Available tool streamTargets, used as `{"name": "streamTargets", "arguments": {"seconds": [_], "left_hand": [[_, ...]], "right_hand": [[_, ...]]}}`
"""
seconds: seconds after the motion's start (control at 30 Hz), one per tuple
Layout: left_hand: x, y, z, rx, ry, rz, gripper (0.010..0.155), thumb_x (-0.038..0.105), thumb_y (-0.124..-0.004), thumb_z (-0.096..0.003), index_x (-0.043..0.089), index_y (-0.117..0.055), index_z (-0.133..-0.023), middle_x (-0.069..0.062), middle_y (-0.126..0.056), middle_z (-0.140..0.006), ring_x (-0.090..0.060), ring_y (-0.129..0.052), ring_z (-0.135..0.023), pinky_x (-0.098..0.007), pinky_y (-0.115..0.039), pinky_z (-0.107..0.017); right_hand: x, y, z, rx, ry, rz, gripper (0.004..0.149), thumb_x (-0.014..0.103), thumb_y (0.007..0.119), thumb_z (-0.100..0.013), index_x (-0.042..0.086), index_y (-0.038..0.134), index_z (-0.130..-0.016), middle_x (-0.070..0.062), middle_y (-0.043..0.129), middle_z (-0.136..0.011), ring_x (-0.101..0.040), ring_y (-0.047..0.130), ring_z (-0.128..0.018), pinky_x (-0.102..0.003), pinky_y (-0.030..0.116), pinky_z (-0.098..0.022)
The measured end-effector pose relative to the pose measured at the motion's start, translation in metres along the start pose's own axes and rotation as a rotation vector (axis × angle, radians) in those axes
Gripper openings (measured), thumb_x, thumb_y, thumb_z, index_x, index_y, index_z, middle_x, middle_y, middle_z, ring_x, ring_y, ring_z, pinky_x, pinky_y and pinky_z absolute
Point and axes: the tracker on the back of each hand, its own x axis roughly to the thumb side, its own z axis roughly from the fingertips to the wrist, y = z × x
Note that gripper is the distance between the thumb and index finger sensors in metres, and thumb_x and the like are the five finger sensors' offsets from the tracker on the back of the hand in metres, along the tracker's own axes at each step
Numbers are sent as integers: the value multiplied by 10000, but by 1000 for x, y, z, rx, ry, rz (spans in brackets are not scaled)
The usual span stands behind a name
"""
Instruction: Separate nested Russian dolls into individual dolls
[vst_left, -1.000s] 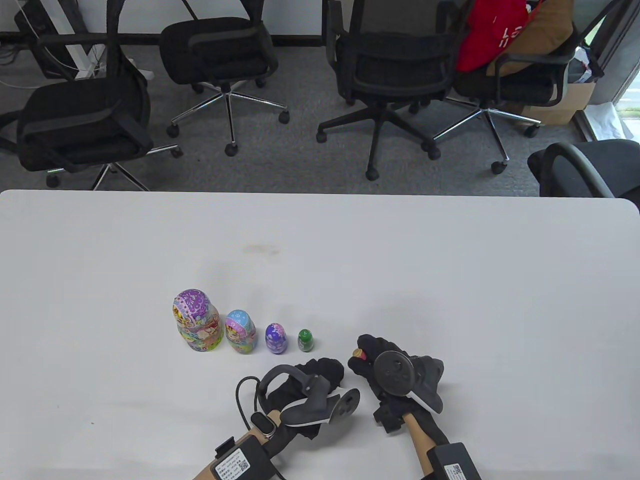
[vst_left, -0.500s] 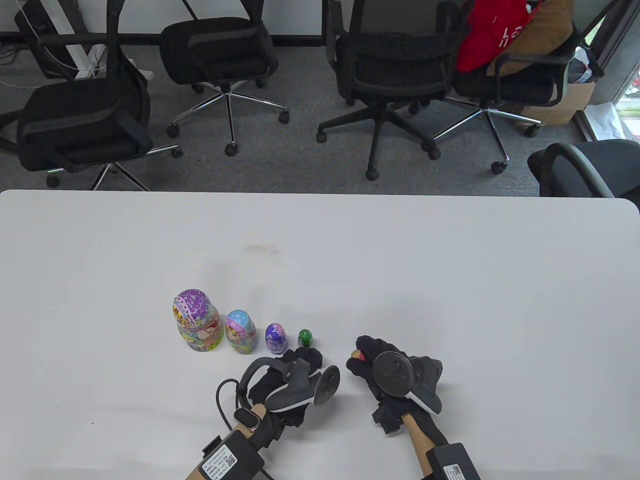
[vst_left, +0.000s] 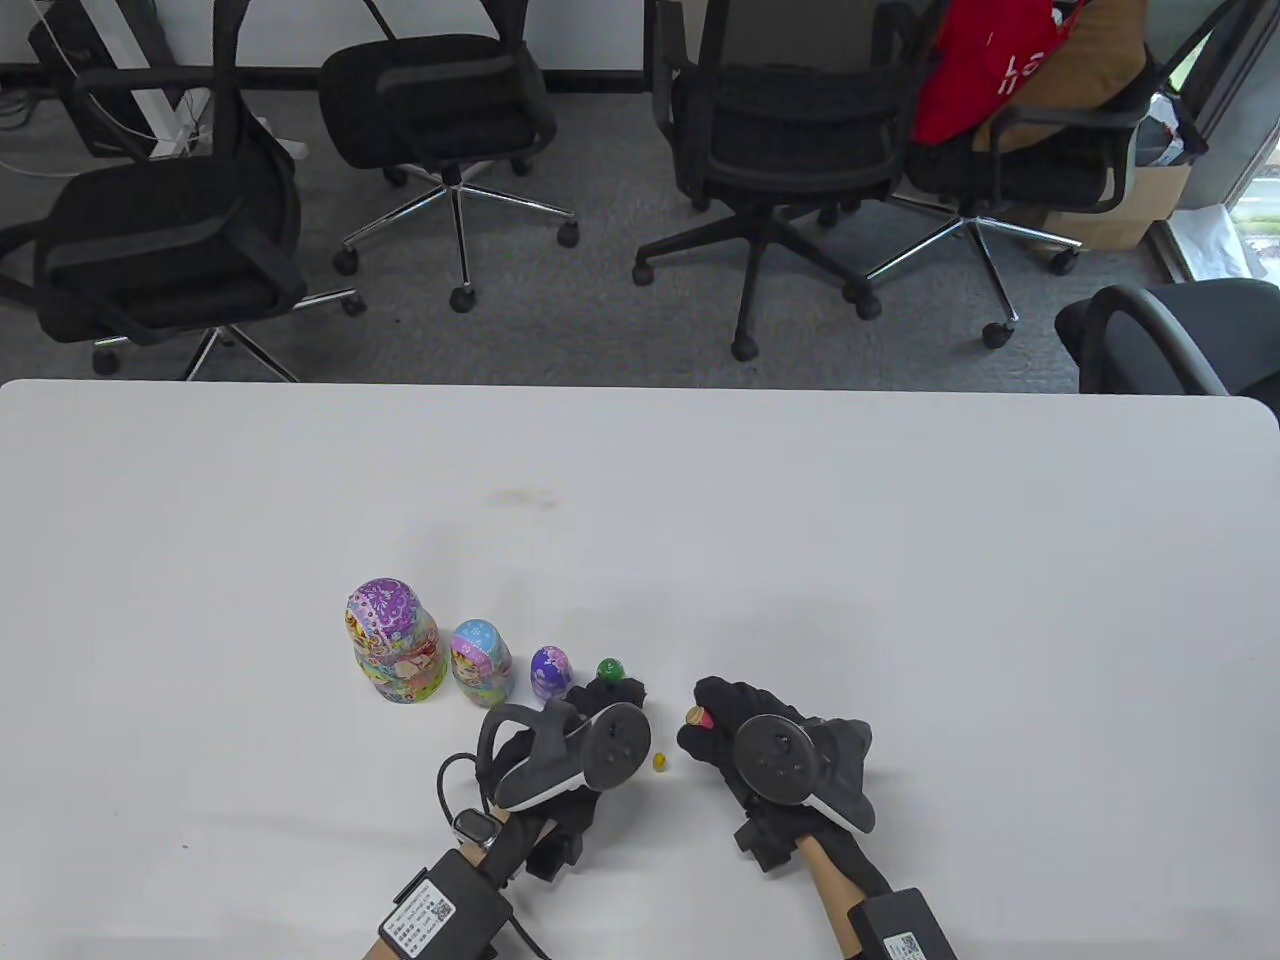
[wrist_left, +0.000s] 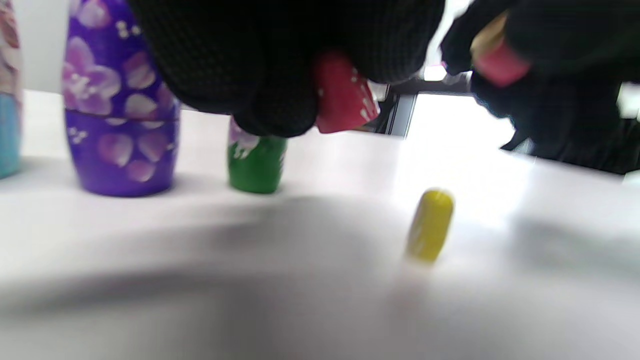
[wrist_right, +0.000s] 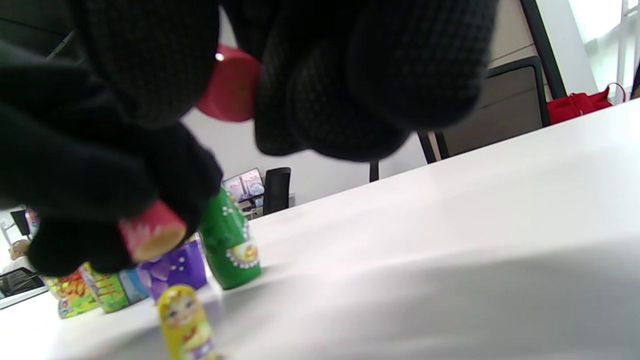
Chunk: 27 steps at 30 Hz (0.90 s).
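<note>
The left hand (vst_left: 590, 735) holds one red doll half (wrist_left: 342, 95) in its fingers, and the right hand (vst_left: 735, 735) pinches the other red half (vst_left: 696, 716). Between both hands the tiny yellow doll (vst_left: 659, 763) is on the worktop (vst_left: 900, 560), near the green doll (vst_left: 610, 671); whether it stands or is tipping, I cannot tell. Further left stand the purple doll (vst_left: 551, 674), the blue doll (vst_left: 480, 662) and the biggest doll (vst_left: 394, 640). I think the yellow doll may roll away, because it is so small and round.
</note>
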Motion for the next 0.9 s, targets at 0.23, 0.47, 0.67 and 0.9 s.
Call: {"name": "streamTargets", "arguments": {"seconds": [0.23,0.47,0.67,0.9], "left_hand": [[-5,12,2,40,-1,310,481,332,-772,-535,149,-812,-979,-101,-955,-861,-155,-1028,-625,-232,-968,-405],[0,10,4,55,-22,381,493,338,-769,-535,127,-806,-979,-111,-957,-850,-149,-1029,-613,-218,-976,-392],[4,8,6,86,-28,386,503,335,-770,-530,103,-797,-976,-122,-954,-834,-147,-1031,-594,-208,-981,-378],[1,9,8,150,-22,419,488,320,-770,-524,79,-794,-948,-135,-946,-795,-144,-1029,-547,-175,-996,-337]], "right_hand": [[9,3,1,7,-42,13,579,432,847,-383,95,809,-852,-74,960,-644,-207,967,-465,-280,888,-340],[13,4,2,-7,-60,6,585,432,846,-383,97,801,-860,-70,956,-657,-206,966,-478,-280,889,-350],[14,5,3,-20,-68,3,593,430,845,-384,92,791,-868,-67,952,-664,-202,968,-483,-273,894,-354],[17,6,2,25,-52,-96,640,313,868,-389,32,698,-938,-107,905,-736,-213,958,-535,-261,911,-391]]}}
